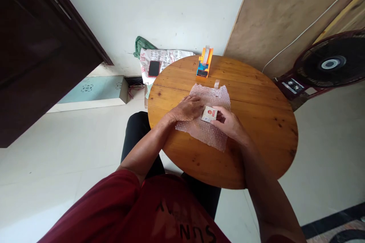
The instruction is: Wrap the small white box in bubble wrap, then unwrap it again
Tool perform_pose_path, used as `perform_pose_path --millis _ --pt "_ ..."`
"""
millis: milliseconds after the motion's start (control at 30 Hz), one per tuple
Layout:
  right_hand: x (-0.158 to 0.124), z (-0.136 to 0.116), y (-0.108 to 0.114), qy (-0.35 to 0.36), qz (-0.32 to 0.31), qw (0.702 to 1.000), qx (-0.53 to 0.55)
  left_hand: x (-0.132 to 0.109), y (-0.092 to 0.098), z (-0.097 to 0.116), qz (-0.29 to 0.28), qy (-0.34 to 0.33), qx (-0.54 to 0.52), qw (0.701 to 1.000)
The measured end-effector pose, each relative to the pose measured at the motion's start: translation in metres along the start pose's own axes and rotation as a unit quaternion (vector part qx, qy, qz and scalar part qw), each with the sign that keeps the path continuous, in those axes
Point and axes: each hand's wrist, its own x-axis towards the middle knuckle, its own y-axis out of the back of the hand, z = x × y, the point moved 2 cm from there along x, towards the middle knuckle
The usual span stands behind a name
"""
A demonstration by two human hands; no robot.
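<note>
A sheet of clear bubble wrap (212, 97) lies spread on the round wooden table (256, 129). My left hand (186, 109) rests flat on the sheet's left part, fingers stretched toward a small white box with a red mark (209, 114). My right hand (228, 121) grips that box from the right side, fingers curled round it, over the middle of the sheet. A short strip of clear tape (216, 83) sticks at the sheet's far edge.
An orange tape dispenser (204, 63) stands at the table's far edge. Beyond the table a dark phone (154, 68) lies on a printed sack (171, 57) on the floor. A black fan (330, 62) stands at the right, a dark cabinet (42, 45) at the left.
</note>
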Motion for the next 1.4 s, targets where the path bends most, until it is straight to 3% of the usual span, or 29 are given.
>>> perform_pose_path --millis 300,1400 --pt "0.0024 0.0004 -0.0094 0.012 0.014 1.000 -0.017 0.0013 -0.0001 -0.0002 -0.006 0.001 0.007 1.000" --pt "0.0036 0.0031 -0.0082 0.021 -0.006 1.000 -0.022 0.0015 -0.0024 -0.0031 0.004 -0.001 0.004 1.000"
